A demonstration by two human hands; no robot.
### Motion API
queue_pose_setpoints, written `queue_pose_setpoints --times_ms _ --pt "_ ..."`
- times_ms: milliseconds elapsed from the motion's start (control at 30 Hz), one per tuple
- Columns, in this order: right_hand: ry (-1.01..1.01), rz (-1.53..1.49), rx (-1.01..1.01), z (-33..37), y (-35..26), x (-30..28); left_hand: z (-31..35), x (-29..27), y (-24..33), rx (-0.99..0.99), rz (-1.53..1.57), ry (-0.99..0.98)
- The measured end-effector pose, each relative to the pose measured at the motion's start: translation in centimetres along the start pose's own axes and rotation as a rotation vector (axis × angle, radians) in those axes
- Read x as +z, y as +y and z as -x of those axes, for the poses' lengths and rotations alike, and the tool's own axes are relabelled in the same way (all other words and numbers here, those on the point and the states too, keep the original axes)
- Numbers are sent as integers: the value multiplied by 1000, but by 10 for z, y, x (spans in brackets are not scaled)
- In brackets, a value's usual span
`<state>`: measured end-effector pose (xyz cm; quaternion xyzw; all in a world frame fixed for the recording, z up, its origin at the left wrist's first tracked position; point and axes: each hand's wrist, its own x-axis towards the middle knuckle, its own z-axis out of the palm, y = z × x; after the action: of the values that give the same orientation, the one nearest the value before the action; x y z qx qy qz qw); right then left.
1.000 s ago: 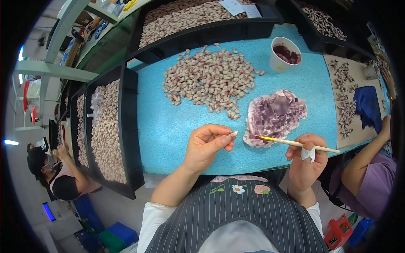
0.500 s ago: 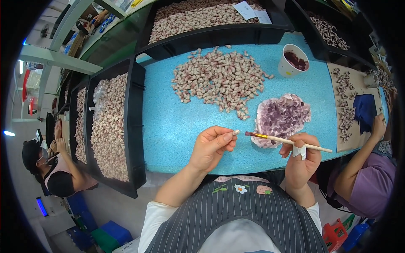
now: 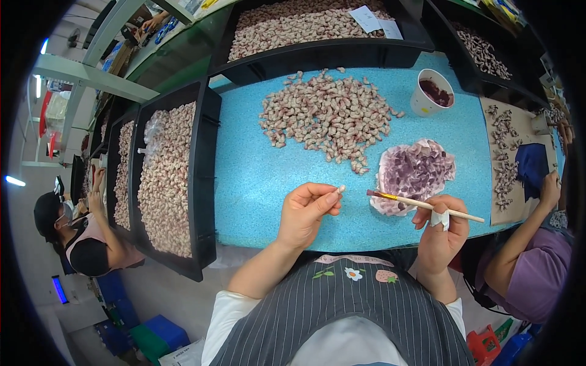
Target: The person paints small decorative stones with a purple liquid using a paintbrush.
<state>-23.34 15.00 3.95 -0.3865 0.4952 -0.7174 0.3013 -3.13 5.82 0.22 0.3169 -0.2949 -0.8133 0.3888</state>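
Note:
Between the thumb and forefinger of my left hand (image 3: 310,210) is a small pale figurine-like piece (image 3: 340,189), too small to make out fully. My right hand (image 3: 444,235) holds a thin paintbrush (image 3: 415,202) with a light wooden handle and dark reddish bristles. A white wrap goes round one of its fingers. The brush tip points left at the piece, with a gap between them. Beneath and behind the brush lies a crumpled tissue (image 3: 418,168) blotched with purple. Farther off is a heap of similar pale, red-tinged pieces (image 3: 326,113). Right of it stands a white paper cup (image 3: 425,108) of dark red paint.
The blue mat (image 3: 244,195) covers the table. Black trays full of pieces stand at the left (image 3: 206,183) and the back (image 3: 329,59); another tray (image 3: 506,85) is back right. Co-workers sit at the left (image 3: 101,238) and right (image 3: 525,262), the latter beside brown paper (image 3: 497,207).
The brush tip has drawn slightly away from the small piece, to the right. The whole view has shifted a little. Both hands keep their hold.

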Motion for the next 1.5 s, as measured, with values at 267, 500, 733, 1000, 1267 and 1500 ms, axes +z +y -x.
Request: queue_pose_setpoints --times_ms 267,500,733,1000,1267,1500 --pt "-14 -11 10 2 2 -1 8 2 4 327 -283 31" --pt "25 45 17 1 8 -7 16 -40 94 861 192 358" --pt "36 45 24 -5 12 -2 -27 -17 54 574 -1193 156" --pt "183 196 -64 -20 7 -25 -73 -20 29 680 -1677 187" --pt "-232 707 -236 -56 12 -7 -70 -11 29 672 -1761 191" --pt "-492 851 -342 -63 3 -3 -65 -20 31 658 -1671 222"
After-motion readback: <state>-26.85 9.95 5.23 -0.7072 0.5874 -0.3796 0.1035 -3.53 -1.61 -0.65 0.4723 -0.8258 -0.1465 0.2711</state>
